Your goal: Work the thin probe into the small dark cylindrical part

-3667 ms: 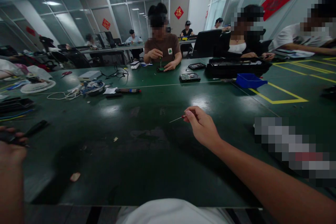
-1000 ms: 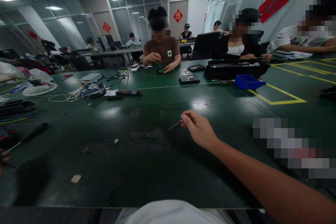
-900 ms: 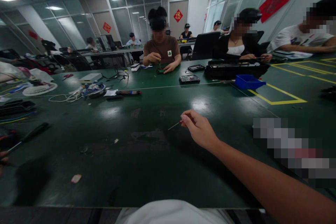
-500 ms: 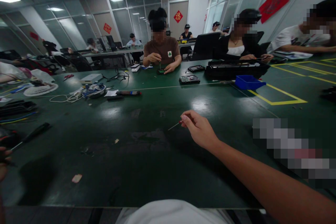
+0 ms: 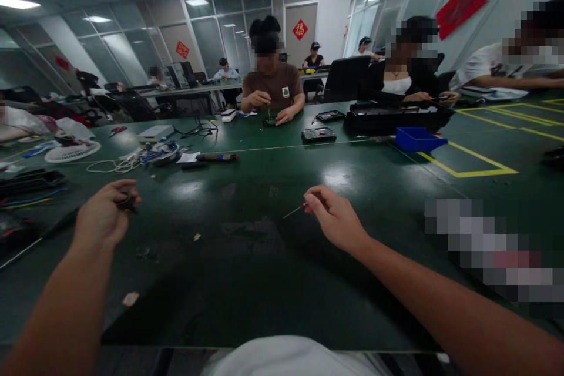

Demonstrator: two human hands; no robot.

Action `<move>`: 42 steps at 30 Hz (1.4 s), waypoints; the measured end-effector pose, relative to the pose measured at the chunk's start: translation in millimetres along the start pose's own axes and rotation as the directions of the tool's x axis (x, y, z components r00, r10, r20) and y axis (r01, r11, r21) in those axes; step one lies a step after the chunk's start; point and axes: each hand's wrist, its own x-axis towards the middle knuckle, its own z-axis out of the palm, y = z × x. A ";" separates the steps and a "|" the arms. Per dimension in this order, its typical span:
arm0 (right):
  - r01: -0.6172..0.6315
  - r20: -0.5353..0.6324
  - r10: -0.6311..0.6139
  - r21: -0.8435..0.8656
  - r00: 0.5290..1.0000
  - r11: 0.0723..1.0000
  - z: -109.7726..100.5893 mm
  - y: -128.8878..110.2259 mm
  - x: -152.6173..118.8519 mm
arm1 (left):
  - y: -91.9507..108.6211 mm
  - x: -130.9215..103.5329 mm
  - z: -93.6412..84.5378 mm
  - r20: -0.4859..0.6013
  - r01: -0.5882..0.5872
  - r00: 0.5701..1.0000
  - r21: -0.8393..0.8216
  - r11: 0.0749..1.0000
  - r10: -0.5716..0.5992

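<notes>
My right hand (image 5: 335, 214) pinches a thin screwdriver (image 5: 294, 210) with a red part at the fingertips; its metal shaft points left, above the dark green table (image 5: 247, 305). On the left, my left hand (image 5: 103, 211) is raised over the table, its fingers curled round a small dark object (image 5: 127, 201) that I cannot make out. A long dark-handled screwdriver (image 5: 42, 239) lies left of that hand, partly hidden by it. Two small pale scraps (image 5: 131, 298) are on the table between my arms.
A bundle of cables (image 5: 158, 154) and a dark pen-like tool (image 5: 215, 157) lie ahead on the left. Farther off are a hard drive (image 5: 318, 134), a blue tray (image 5: 418, 138) and a long black casing (image 5: 396, 117). Across the table, a person in brown (image 5: 273, 85) works on a small board.
My left hand has come in from the left edge, further over the table, with the dark object. The long screwdriver has shifted down and left. My right hand has hardly moved.
</notes>
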 end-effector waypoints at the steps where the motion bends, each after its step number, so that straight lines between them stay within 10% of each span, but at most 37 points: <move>1: -0.002 -0.002 0.002 0.000 1.000 1.000 -0.1 -0.1 0.0 | 3.9 -8.7 16.4 0.063 0.063 0.996 -0.056 0.996 -0.060; 10: -0.002 0.021 0.002 0.015 1.000 1.000 0.6 2.3 -0.2 | 19.3 -77.0 128.3 0.618 -0.005 0.786 -0.008 1.000 0.009; 17: -0.019 0.031 0.019 0.000 0.999 1.000 1.6 0.0 1.3 | -10.4 -121.1 172.6 0.742 -0.264 0.669 0.287 0.921 -0.039; 22: -0.021 -0.011 0.021 0.033 1.000 0.999 -0.6 -0.1 0.6 | -29.2 -129.9 180.6 0.801 -0.387 0.598 0.247 0.888 0.038; 34: -0.028 -0.110 0.061 0.283 0.992 0.959 0.4 4.0 1.4 | -49.3 -120.9 170.7 0.770 -0.466 0.622 0.221 0.857 0.140; 42: -0.027 -0.071 0.043 0.215 0.997 0.976 -0.2 2.7 -1.0 | -47.3 -122.6 169.1 0.827 -0.478 0.545 0.171 0.861 0.138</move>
